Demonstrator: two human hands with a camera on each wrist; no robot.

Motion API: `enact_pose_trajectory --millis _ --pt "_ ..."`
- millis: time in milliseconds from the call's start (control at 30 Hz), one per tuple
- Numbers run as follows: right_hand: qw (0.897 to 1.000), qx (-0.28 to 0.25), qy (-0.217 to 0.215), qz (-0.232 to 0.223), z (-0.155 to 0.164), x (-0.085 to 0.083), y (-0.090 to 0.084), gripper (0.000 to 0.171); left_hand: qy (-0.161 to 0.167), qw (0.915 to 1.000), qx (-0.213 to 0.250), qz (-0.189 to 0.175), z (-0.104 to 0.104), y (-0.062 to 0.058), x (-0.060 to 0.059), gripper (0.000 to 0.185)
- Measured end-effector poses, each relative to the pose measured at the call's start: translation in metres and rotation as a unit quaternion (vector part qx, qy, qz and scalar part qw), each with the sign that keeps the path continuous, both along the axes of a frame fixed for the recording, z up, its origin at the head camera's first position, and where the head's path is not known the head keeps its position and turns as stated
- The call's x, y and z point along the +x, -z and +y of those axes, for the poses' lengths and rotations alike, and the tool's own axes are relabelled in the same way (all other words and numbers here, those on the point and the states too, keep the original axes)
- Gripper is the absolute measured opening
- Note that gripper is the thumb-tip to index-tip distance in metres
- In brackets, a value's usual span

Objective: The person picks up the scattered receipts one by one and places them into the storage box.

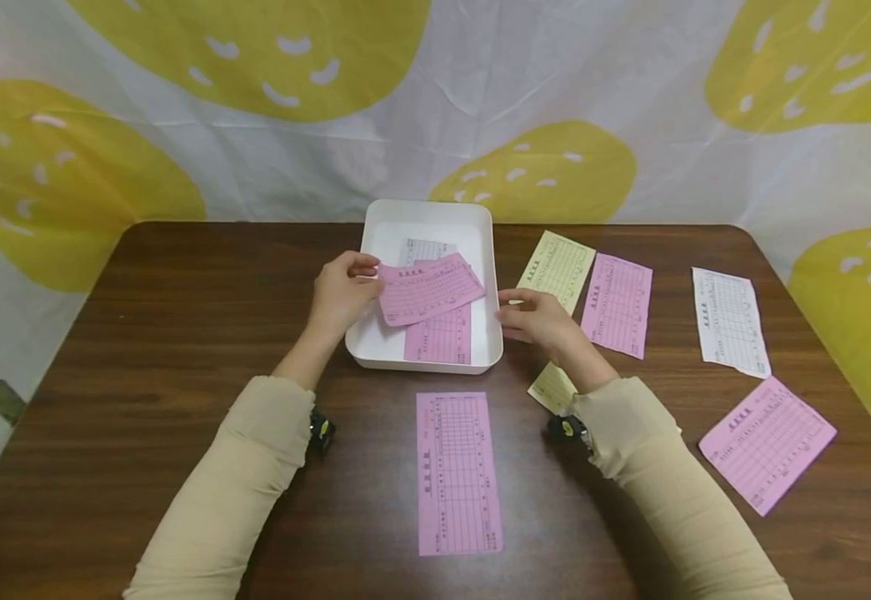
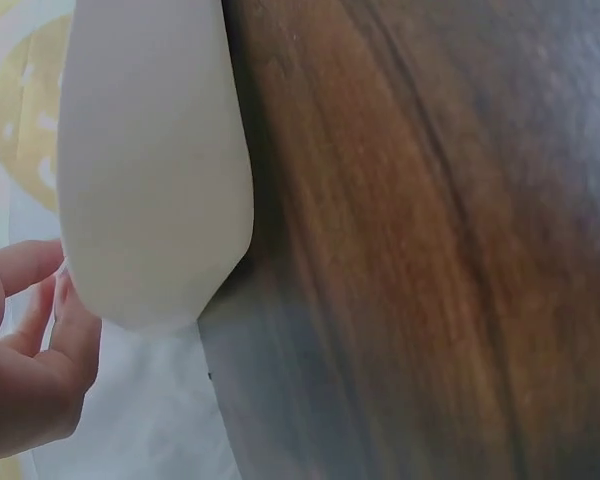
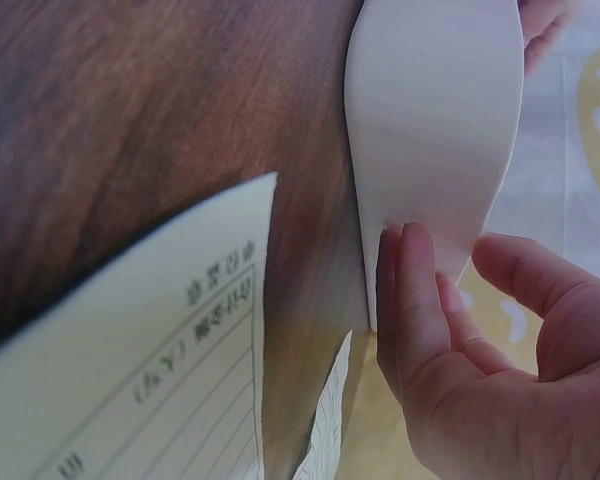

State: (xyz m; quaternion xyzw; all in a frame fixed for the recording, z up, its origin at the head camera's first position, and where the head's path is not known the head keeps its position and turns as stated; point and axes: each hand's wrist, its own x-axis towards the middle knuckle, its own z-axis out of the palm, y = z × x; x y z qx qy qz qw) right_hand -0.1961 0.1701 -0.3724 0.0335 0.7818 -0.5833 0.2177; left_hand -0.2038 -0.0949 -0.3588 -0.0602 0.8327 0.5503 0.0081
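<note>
A white tray stands at the middle of the brown table. My left hand pinches the left end of a pink slip and holds it tilted over the tray. Beneath it in the tray lie another pink slip and a white slip. My right hand is at the tray's right side, its straight fingers touching the outer wall of the tray. The left wrist view shows the tray's corner and my left fingers beside it.
Loose slips lie on the table: a pink one in front of the tray, a yellow, a pink and a white one to the right, another pink at front right. A yellow slip lies under my right wrist.
</note>
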Motion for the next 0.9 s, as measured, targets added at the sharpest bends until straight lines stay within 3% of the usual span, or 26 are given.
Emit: enact_pose_trajectory --millis 367,667,900 --pt "1.0 0.003 0.002 -0.007 -0.001 -0.001 0.0 0.048 0.026 0.9995 -0.017 0.0 -0.011 -0.013 0.006 0.035" --pt "1.0 0.005 0.0 -0.002 0.0 0.001 -0.002 0.049 0.094 0.9948 -0.039 -0.004 -0.009 -0.024 0.027 0.033" --pt "1.0 0.001 0.002 -0.003 -0.001 0.0 -0.003 0.048 0.159 0.9871 -0.009 -0.011 0.001 -0.03 0.047 0.032"
